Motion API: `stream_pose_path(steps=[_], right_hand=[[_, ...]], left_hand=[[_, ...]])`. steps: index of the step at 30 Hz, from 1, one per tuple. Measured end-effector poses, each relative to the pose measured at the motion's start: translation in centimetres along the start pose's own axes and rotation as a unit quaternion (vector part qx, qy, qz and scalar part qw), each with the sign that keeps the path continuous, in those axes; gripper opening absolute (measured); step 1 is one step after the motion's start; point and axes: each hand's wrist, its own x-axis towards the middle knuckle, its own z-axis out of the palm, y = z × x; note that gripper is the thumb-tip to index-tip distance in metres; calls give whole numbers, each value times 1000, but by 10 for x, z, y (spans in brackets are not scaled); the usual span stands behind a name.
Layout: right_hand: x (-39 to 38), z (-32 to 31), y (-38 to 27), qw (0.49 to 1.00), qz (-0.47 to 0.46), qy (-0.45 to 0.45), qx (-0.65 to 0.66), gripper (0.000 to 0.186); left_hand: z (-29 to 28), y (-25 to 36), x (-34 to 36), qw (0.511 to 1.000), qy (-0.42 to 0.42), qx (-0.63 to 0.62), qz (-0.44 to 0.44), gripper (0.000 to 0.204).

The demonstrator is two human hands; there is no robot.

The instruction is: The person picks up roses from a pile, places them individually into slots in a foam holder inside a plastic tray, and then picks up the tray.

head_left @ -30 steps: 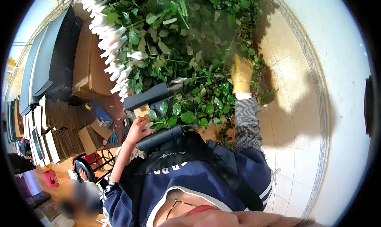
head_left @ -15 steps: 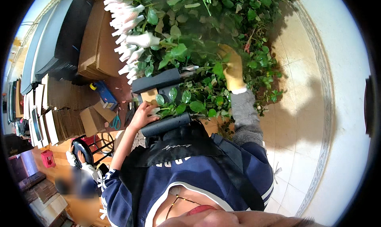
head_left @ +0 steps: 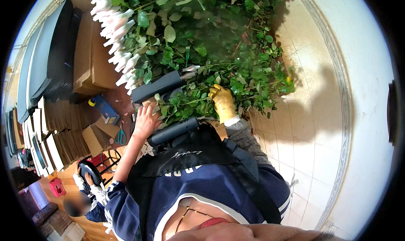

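My bare left hand (head_left: 147,121) rests at the left end of a black padded cradle (head_left: 157,89), beside a bit of brown cardboard (head_left: 149,102). Its fingers are bent inward; whatever lies under them is hidden. In a yellow glove, my right hand (head_left: 223,104) closes on leafy flower stems (head_left: 190,102) that lie across the cradle, to the right of my left hand. A black padded roll (head_left: 175,131) forms the cradle's near side. Beyond it is a big heap of green-leaved stems (head_left: 198,38), their flower heads in white sleeves (head_left: 112,24) along the left. Two sleeved heads (head_left: 190,71) poke out by the cradle's far pad.
Stacked cardboard sheets (head_left: 69,118) and dark panels (head_left: 46,55) stand at left. Near them are a blue tool (head_left: 105,109), teal scissors (head_left: 121,136) and a black round stool (head_left: 90,172), with another person's hands on it. A white wall (head_left: 367,114) runs along the right.
My gloved right hand has come down and left from the heap to the stems at the cradle. My left hand has shifted slightly up and left in the picture. The view has shifted too.
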Motion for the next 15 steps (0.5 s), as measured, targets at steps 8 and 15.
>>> stream_pose_path(steps=[8,15], right_hand=[[15,-8,-109,782,107,-377,-484,62],[112,2,-153,776,-7,-107,-622,45]], left_hand=[[39,-3,-7,981,27,-181,-58,54],[47,-2,-15,959,97,-225,-143,75]])
